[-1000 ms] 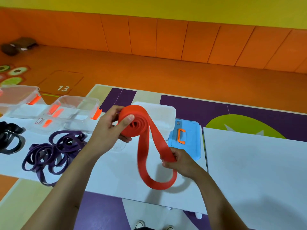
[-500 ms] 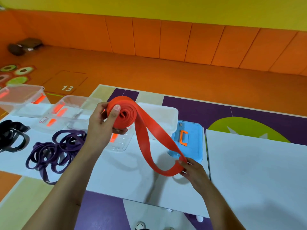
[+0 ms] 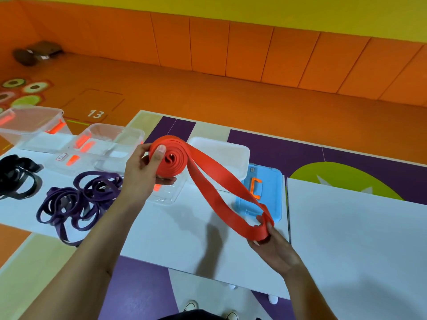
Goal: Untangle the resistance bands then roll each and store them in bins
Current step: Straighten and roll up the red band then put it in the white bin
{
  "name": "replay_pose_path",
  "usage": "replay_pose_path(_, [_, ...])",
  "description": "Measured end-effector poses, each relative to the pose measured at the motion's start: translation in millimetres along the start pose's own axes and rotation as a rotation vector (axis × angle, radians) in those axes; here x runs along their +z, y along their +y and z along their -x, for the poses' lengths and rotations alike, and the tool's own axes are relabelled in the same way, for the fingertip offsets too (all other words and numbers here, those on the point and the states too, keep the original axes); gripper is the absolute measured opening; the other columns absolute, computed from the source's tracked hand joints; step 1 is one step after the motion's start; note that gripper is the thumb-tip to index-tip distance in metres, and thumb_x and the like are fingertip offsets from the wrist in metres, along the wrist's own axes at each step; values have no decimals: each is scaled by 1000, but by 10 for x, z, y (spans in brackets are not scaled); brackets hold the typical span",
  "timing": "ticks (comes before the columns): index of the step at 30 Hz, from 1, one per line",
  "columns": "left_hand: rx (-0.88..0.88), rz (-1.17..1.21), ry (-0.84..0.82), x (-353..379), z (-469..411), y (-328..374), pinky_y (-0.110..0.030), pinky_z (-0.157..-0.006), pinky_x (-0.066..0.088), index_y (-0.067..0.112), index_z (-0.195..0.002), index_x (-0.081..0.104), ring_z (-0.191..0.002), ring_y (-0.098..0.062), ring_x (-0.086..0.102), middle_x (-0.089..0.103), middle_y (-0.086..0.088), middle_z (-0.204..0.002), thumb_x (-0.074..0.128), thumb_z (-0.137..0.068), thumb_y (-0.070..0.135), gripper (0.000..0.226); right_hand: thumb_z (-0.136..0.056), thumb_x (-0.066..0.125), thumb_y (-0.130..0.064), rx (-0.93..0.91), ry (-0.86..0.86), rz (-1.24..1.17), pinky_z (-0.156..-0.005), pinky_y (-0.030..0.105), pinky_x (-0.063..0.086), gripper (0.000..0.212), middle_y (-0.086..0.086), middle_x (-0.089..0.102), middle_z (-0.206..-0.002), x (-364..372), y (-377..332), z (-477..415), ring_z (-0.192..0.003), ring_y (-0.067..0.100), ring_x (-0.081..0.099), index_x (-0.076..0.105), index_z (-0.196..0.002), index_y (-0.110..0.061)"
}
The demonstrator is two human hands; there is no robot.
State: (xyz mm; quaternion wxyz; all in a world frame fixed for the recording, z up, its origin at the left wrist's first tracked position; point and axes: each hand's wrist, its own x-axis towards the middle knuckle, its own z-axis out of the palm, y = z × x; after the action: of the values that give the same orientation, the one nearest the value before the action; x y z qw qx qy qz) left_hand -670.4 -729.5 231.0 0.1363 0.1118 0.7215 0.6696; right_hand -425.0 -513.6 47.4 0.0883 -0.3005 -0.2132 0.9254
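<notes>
An orange resistance band [image 3: 215, 181] is partly wound into a coil above the white table [image 3: 175, 229]. My left hand [image 3: 143, 172] grips that coil, thumb across its face. The loose doubled tail slopes down to the right, where my right hand [image 3: 271, 245] holds its looped end in curled fingers. A tangle of purple bands [image 3: 78, 199] lies on the table at the left, and black bands [image 3: 16, 176] lie at the far left edge. Clear bins [image 3: 111, 146] stand behind them.
A white-lidded bin [image 3: 221, 155] and a blue lid with an orange handle [image 3: 268, 192] sit beyond the orange band. A second clear bin [image 3: 32, 128] stands far left. A second white tabletop [image 3: 360, 245] adjoins on the right. Shoes show below the table's near edge.
The coil in my left hand has grown and lifted slightly. My right hand has moved right and down the tail to its looped end, and the hanging loop has shortened.
</notes>
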Motion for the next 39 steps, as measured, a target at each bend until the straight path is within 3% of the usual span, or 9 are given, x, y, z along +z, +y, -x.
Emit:
replay_pose_path(4, [-72, 38, 24, 21, 7, 38, -15, -32, 40, 16, -129, 54, -80, -46, 72, 65, -17, -125, 57, -101, 42, 39, -32, 107, -22, 12, -29, -53, -94, 48, 56, 67, 9, 65, -73, 16, 45, 114, -70, 23, 70, 75, -87, 1])
replay_pose_path(7, [-114, 81, 56, -5, -16, 41, -15, -31, 38, 18, -130, 55, -83, -47, 72, 64, -19, -128, 57, -99, 46, 42, -51, 103, -29, 151, 14, -58, -105, 42, 43, 57, 8, 49, -59, 1, 71, 120, -58, 23, 53, 69, -84, 2])
replay_pose_path(11, [-76, 46, -42, -48, 15, 56, -20, -40, 50, 17, -124, 56, -67, -42, 73, 66, -20, -122, 57, -100, 43, 36, -77, 88, -33, 193, 37, 111, -88, 37, 49, 40, 11, 53, -70, 12, 61, 15, -72, 26, 56, 68, -94, -3])
replay_pose_path(14, [18, -17, -177, -24, 58, 43, -28, -47, 56, 15, -123, 56, -66, -44, 72, 66, -22, -114, 59, -99, 36, 33, -92, 66, -34, 169, 112, 269, -110, 48, 44, 38, 13, 73, -114, -6, 133, -43, -116, 29, 65, 70, -119, -8])
replay_pose_path(17, [105, -84, -293, -6, 88, 34, -43, -57, 62, 23, -119, 59, -65, -37, 73, 68, -16, -108, 65, -96, 36, 27, -98, 59, -42, 140, 160, 589, -118, 51, 36, 37, 0, 65, -137, 33, 176, -83, -130, 20, 57, 66, -131, -27])
replay_pose_path(23, [139, -232, -482, 152, 198, 15, -36, -58, 61, 29, -120, 57, -71, -29, 75, 68, -7, -111, 66, -89, 39, 34, -100, 64, -28, -515, 220, 1024, -95, 31, 50, 15, -11, 71, -104, 856, -92, -196, -103, 11, 65, 69, -110, -37])
replay_pose_path(27, [133, -301, -498, 172, 209, -44, -45, -63, 63, 30, -121, 55, -70, -31, 74, 66, -3, -112, 67, -89, 43, 36, -103, 55, -39, -821, 14, 1017, -101, 28, 49, 24, -12, 68, -120, 1629, -287, 50, -118, 11, 63, 65, -123, -31])
replay_pose_path(32, [116, -264, -490, 211, 234, 2, -42, -64, 64, 20, -124, 52, -71, -32, 75, 63, -3, -119, 62, -94, 41, 38, -100, 55, -49, -693, -203, 1168, -99, 26, 52, 33, -16, 67, -120, 1842, -217, 143, -117, 10, 62, 58, -129, -35])
replay_pose_path(39, [-47, 2, -454, 274, 320, 8, -42, -73, 64, 15, -128, 47, -73, -45, 74, 67, -16, -115, 52, -98, 39, 39, -99, 60, -40, -695, -145, 941, -62, 33, 56, 27, -4, 71, -91, 1845, -92, 84, -68, 17, 67, 65, -111, -17])
